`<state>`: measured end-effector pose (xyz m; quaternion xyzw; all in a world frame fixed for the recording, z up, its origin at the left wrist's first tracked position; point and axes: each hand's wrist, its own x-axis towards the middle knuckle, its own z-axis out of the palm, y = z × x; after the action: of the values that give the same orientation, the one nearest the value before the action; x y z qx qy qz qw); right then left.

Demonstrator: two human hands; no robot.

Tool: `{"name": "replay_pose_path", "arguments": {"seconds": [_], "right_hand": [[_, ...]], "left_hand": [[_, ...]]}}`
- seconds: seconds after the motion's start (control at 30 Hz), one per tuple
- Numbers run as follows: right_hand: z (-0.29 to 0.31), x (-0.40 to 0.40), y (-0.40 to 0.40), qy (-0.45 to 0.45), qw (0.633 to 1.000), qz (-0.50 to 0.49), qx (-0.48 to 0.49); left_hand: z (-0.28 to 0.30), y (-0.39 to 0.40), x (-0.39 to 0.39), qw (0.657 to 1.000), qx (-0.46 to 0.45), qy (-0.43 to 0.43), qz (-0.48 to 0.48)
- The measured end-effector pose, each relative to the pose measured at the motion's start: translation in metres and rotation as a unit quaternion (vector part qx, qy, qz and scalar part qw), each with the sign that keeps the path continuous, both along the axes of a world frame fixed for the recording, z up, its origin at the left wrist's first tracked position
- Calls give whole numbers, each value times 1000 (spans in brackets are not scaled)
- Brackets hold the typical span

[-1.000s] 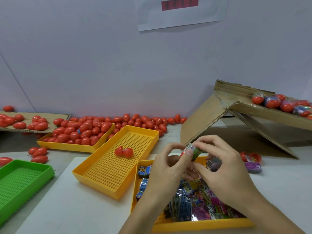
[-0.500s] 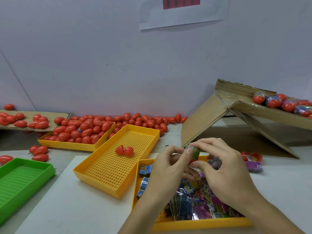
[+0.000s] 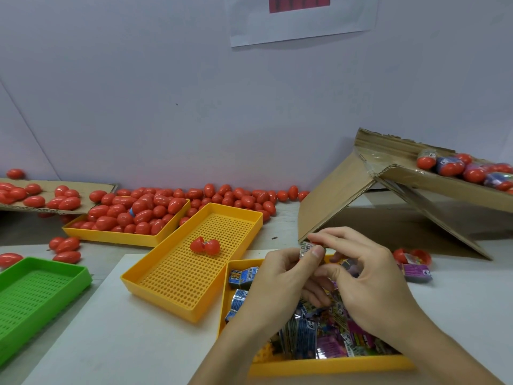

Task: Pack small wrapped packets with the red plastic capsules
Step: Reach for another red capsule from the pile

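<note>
Both hands pinch one packet; we'd judge it light, crinkly, slippery, so grip its edges.

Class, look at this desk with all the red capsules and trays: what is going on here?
A person is packing. Both hands, the left hand and the right hand, pinch a small wrapped packet above the yellow tray of packets; a bit of red shows at the fingertips. An open red capsule lies in the middle yellow tray. Closed red capsules fill the far tray, and wrapped ones sit on the cardboard box.
</note>
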<state>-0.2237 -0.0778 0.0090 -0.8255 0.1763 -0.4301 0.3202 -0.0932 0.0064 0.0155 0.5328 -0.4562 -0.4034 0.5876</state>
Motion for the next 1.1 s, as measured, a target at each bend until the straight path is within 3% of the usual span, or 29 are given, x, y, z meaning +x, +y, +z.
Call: {"name": "replay_pose_path", "arguments": {"seconds": [0.17,0.33,0.67,0.9,1.1], "right_hand": [[7,-3,5,22,1000,0,-10],[7,-2,4,21,999,-14,-22],[10,-3,3,31,999,22,7],[6,-2,3,59,998,2,-13],[8,-4,1,41,998,38,31]], "left_hand": [[3,1,0,991,5,136,-11],[3,1,-2,983,21,180,-40],[-1,0,0,982,28,179,-45],[-3,0,-1,994,9,112,-9],[-1,1,-1,985,16,165,-37]]}}
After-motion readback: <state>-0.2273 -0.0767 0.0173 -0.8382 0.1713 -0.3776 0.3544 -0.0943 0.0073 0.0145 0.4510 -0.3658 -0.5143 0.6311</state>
